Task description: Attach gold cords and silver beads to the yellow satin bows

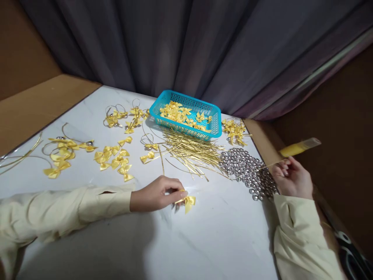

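Observation:
My left hand is closed near the table's middle, pinching a yellow ribbon bow between thumb and fingers. The bow's loops and tails stick out to the right of the fingertips. At the right edge, my right hand is curled shut around the end of a thin gold tie, which slants down to the left over a pile of small silver bells. Just beyond these fingers is a yellow tube-like piece with a clear end; whether the hand touches it I cannot tell.
A blue basket of yellow bows stands at the back. Before it lies a heap of gold ties. Loose bows and looped bows with bells lie leftward, more looped bows rightward. Scissors show at lower right.

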{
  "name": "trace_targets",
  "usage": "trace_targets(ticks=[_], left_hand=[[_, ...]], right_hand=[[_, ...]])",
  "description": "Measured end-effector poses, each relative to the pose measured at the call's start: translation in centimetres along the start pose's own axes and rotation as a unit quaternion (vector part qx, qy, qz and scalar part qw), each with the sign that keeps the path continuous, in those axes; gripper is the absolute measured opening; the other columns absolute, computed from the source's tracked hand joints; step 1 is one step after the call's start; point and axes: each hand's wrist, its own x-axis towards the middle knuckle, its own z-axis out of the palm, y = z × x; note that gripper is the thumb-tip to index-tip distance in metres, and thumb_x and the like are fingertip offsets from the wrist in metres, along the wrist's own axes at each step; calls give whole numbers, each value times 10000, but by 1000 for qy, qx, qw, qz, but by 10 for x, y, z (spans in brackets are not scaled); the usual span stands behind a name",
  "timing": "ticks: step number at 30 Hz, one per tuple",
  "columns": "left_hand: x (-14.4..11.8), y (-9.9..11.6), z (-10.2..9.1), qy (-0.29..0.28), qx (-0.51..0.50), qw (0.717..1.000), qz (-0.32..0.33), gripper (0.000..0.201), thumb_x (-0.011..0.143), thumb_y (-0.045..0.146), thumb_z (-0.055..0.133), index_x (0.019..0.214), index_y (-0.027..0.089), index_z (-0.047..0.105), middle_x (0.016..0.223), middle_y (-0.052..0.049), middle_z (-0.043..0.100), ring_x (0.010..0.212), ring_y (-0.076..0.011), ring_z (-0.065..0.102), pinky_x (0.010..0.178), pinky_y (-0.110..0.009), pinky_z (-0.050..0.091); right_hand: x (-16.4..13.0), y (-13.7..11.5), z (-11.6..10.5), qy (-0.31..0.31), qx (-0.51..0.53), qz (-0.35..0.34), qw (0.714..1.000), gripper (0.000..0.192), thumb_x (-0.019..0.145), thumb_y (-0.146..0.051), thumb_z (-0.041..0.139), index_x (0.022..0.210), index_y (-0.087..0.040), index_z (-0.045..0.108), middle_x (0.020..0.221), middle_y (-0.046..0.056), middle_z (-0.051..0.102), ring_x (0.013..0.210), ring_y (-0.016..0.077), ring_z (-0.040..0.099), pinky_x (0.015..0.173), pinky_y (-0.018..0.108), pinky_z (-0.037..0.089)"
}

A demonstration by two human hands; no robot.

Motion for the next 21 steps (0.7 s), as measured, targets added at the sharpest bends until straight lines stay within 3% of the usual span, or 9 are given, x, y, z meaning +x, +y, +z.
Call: trace_targets(ticks=[6, 12, 18, 21], left_hand=[[0, 0, -2, -8, -17, 1000, -7, 284, 836, 252, 473, 585, 133, 531, 619, -12, 542, 586, -95, 484, 570, -218, 364], [-1, 0, -2, -12, -42, 998, -34, 292, 829, 282, 487, 592, 121, 544, 600, -17, 544, 568, -102, 489, 548, -217, 360], [2, -1, 0, 10, 0, 999, -48, 295, 840, 298, 491, 641, 113, 606, 631, -11, 546, 583, -95, 453, 547, -203, 352], [3, -2, 1, 8, 25, 998, -55, 295, 846, 303, 482, 666, 115, 622, 623, -1, 520, 583, -97, 429, 539, -204, 333]], right_hand=[[1, -2, -6, 26, -48, -8, 998, 441, 893, -180, 375, 453, -198, 358, 480, -58, 263, 377, 36, 199, 424, 303, 149], [-6, 6, -3, 68, -116, -59, 989, 198, 745, -218, 622, 577, -146, 546, 577, 19, 509, 475, 86, 444, 465, 289, 290], [-10, 7, -6, 26, -145, -42, 988, 192, 765, -303, 609, 751, -111, 611, 718, 83, 614, 480, 91, 475, 476, 284, 315], [-11, -1, -9, -21, -126, -23, 992, 220, 842, -317, 510, 718, -141, 556, 737, 73, 608, 426, 45, 400, 437, 269, 256]])
